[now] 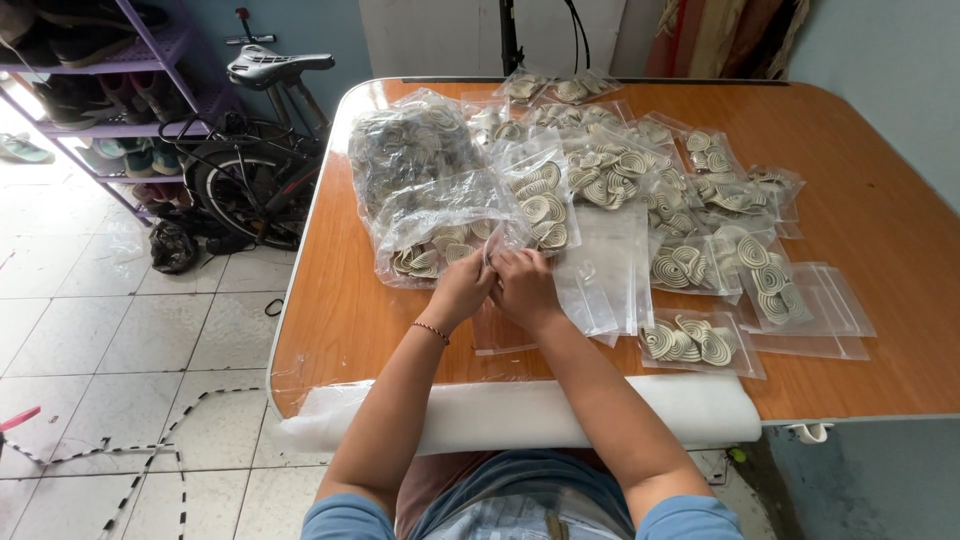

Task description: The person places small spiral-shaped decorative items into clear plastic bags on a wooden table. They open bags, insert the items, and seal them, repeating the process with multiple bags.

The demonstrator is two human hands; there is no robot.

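My left hand (462,290) and my right hand (523,287) meet knuckle to knuckle over the table (880,230), a little in from its near edge and left of the middle. Both sets of fingers are pinched narrow on the mouth of a clear plastic bag (545,205). The bag's long axis runs away from me toward the far edge, tilted slightly right, with the open mouth pointing back at me under my fingertips. Cream-coloured spiral pieces (541,208) sit stacked inside it along that axis.

Just left of my left hand lies a big crumpled bag (425,215) of the same pieces, loose and bulging, reaching toward the left edge. Just right of my right hand lie flat empty bags (610,270), long sides pointing away from me. Beyond them, filled small bags (700,342) spread toward the right edge and up to the far edge. A white foam roll (640,405) lies along the near edge, close to my forearms. A bicycle (250,170) stands on the floor off the left edge.
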